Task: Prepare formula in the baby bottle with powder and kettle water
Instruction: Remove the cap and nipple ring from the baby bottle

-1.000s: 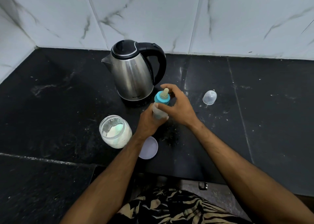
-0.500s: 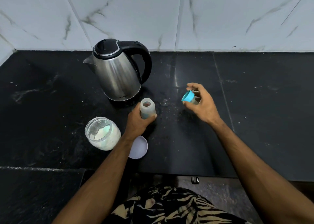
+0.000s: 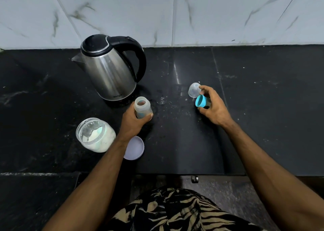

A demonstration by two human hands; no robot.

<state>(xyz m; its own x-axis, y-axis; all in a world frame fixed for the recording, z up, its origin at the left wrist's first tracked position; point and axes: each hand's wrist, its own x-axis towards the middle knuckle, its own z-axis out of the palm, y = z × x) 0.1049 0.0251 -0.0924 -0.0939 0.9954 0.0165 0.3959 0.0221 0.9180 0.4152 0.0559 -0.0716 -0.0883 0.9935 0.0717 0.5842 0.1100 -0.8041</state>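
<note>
Opening is done: left hand (image 3: 133, 123) grips the uncapped bottle (image 3: 142, 107) mid-counter (image 3: 263, 125), right hand (image 3: 214, 106) pinches its teal collar (image 3: 200, 101); powder jar (image 3: 95, 135) and kettle (image 3: 108, 69) await.

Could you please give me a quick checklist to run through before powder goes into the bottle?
1. Bottle mouth uncovered: ok.
2. Left hand steadies the bottle upright on the counter: ok.
3. Powder jar open, its lid lying beside it: ok.
4. Right hand free: not ok, its grip holds the blue teat ring.
5. Scoop ready: cannot tell, none visible.
6. Kettle filled: cannot tell, lid closed.
</note>
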